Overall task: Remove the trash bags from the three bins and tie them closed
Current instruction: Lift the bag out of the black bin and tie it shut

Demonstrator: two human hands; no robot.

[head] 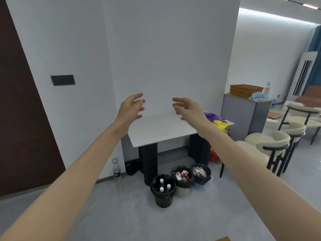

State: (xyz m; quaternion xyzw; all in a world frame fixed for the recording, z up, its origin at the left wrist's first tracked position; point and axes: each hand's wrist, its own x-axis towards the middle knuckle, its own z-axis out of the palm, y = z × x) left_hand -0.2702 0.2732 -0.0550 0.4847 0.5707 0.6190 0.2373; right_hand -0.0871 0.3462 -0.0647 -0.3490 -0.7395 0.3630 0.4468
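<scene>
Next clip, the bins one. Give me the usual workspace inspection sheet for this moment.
Surface: grey floor; white table against the wall.
Job's things: three bins on the floor by the table leg, black bags still in them: dark bin holds bottles, middle bin and far bin hold mixed rubbish.
Clutter: water bottle by the wall; purple and yellow bags at the table's edge.
Grippers: left hand and right hand raised, open, empty.
Cables: nothing seen.
Surroundings: cream chairs, grey cabinet with basket.
</scene>
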